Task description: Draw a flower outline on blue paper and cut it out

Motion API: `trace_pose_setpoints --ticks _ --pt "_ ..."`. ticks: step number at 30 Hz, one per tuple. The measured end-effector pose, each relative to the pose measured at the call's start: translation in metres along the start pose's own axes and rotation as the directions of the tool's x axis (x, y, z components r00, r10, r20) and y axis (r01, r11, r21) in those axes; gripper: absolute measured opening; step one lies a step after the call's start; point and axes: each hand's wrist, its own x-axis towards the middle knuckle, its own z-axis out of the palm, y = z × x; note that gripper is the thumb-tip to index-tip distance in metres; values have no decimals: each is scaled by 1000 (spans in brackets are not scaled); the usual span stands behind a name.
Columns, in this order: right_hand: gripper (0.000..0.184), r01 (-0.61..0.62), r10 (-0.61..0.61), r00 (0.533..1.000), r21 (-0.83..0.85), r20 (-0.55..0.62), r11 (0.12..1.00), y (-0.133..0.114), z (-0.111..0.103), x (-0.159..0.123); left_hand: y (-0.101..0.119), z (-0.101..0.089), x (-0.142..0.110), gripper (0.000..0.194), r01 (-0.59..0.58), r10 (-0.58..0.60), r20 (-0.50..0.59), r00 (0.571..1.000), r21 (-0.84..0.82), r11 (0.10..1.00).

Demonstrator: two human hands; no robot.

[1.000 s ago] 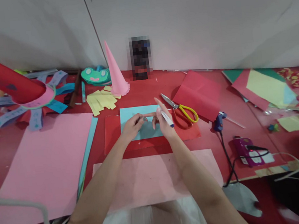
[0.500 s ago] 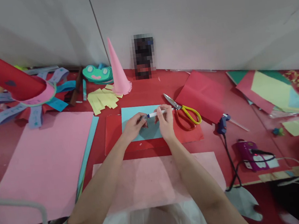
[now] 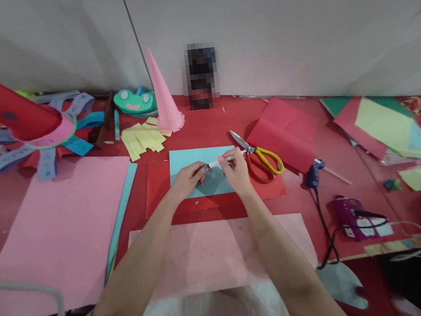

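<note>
A slim white marker pen (image 3: 214,164) with a dark end lies between my two hands, above a light blue sheet of paper (image 3: 213,185). My right hand (image 3: 237,170) is closed around its white barrel. At the dark end, the fingers of my left hand (image 3: 190,178) pinch together; whether the cap is separate from the pen cannot be made out. Beneath the blue sheet is a larger red sheet (image 3: 157,189). Scissors (image 3: 258,157) with yellow and orange handles lie just right of my right hand, blades pointing away from me.
Behind stand a pink paper cone (image 3: 164,97), yellow paper strips (image 3: 142,139) and a green frog cutout (image 3: 133,102). Pink sheets (image 3: 66,230) lie left, beside a red paper tube (image 3: 7,105). A corded glue gun (image 3: 314,174) and purple box (image 3: 350,215) are at right.
My right hand has turned slightly and its grip on the marker has shifted a little. Less dark blue shows at the marker's end near my left hand. The view has tilted slightly.
</note>
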Motion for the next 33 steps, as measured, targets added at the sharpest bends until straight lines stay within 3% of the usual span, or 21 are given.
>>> trace_pose_setpoints --ticks 15,23,26,30,33 --pt "28 -1 1 1000 -32 -1 999 -2 6 -6 1 1 -2 12 24 -22 -26 999 53 998" --pt "26 -6 6 998 -13 63 1000 2 2 0 -5 3 2 19 25 -14 -79 997 152 988" --pt "20 83 -80 994 -38 68 996 -3 1 -6 -8 -4 2 27 -46 83 -163 983 221 974" --pt "15 180 -169 976 -71 135 981 -5 -2 -11 -9 -15 -2 31 -214 316 -220 923 390 896" --pt "13 184 -173 982 -200 72 962 0 -6 -9 -7 -15 -5 33 -177 351 -216 911 565 806"
